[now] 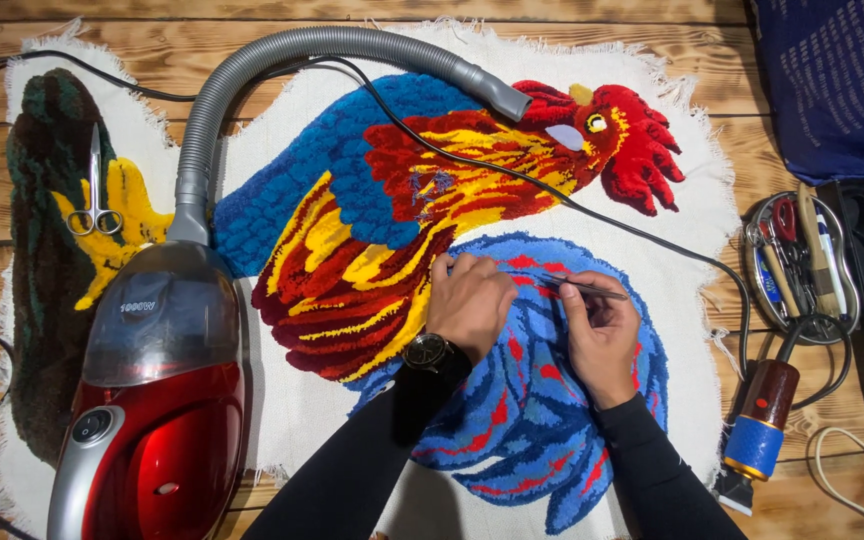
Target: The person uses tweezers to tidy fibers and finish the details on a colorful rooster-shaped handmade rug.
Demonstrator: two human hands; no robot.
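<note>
A tufted rooster rug (422, 190) in red, yellow and blue lies on white backing cloth (682, 240) over a wooden floor. My left hand (469, 300), with a wristwatch on it, rests palm down on the light-blue tail area, fingers pressed into the pile. My right hand (602, 335) sits just to its right and pinches a thin metal tool (582, 289), like tweezers, whose tip points left toward my left fingers. Both sleeves are black.
A red and grey vacuum cleaner (152, 400) lies at the left, its grey hose (282, 60) arching over the rug. Scissors (95, 195) rest on a dark green and yellow piece. A round tray of tools (802, 265), a blue-handled trimmer (757, 430) and cables sit at the right.
</note>
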